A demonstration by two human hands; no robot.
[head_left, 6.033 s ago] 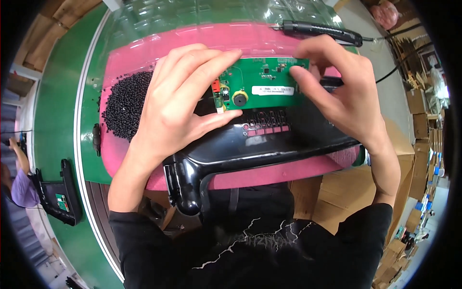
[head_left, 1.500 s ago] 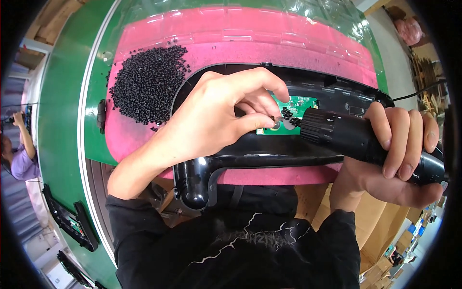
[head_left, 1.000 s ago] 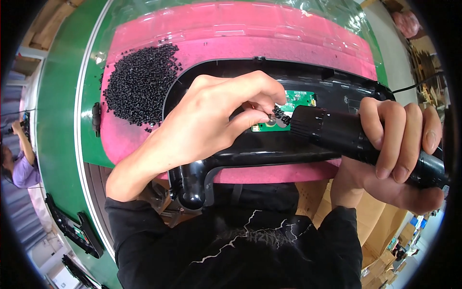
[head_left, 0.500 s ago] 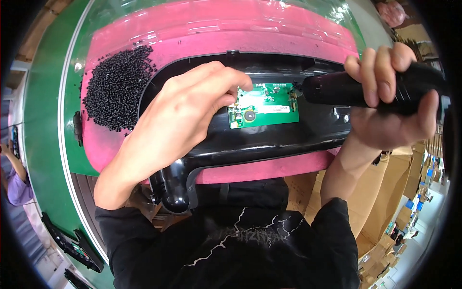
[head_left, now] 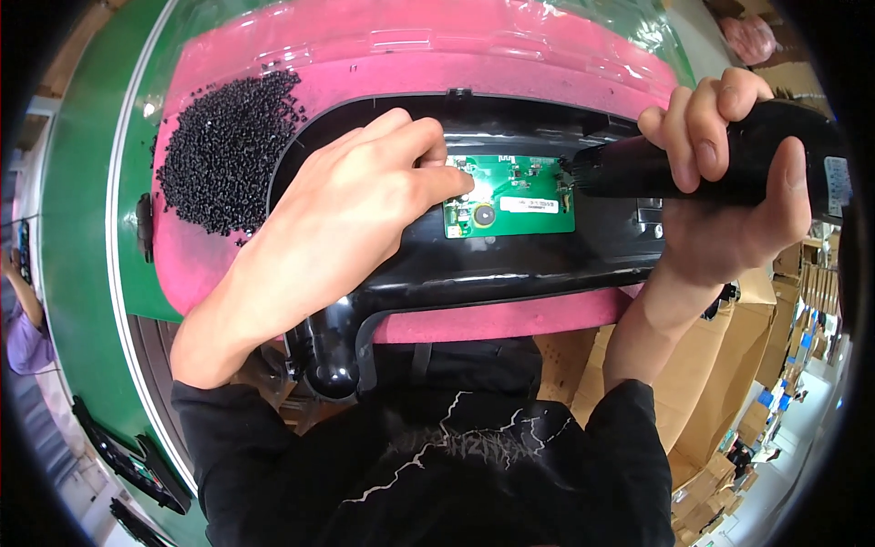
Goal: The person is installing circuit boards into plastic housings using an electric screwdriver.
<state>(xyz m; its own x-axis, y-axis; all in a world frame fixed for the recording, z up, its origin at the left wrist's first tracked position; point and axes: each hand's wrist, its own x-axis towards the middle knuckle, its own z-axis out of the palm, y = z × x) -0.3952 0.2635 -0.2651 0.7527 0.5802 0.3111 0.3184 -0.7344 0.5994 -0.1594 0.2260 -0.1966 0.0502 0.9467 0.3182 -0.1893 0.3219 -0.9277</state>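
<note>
A green circuit board (head_left: 538,221) with a white label and a small round part lies inside a long black plastic housing (head_left: 510,260). My left hand (head_left: 360,187) reaches over the housing's left side. Its fingers are bent together, with the tips at the board's upper left corner; whatever they may pinch is hidden. In my right hand (head_left: 720,182) is a thick black electric screwdriver (head_left: 629,169), held almost level and pointing left. Its tip is at the board's right edge, where small dark bits cluster around it. Whether the tip touches the board I cannot tell.
A heap of small black screws (head_left: 219,155) lies left of the housing on a pink mat (head_left: 447,319). Clear plastic packaging (head_left: 401,41) lies along the far side. Cardboard boxes (head_left: 702,374) stand at the lower right. Another black housing part (head_left: 137,460) is at the lower left.
My left fingertips have come down onto the board's upper left corner. The screwdriver has shifted slightly, its tip staying by the board's right edge. The whole view has moved a little.
</note>
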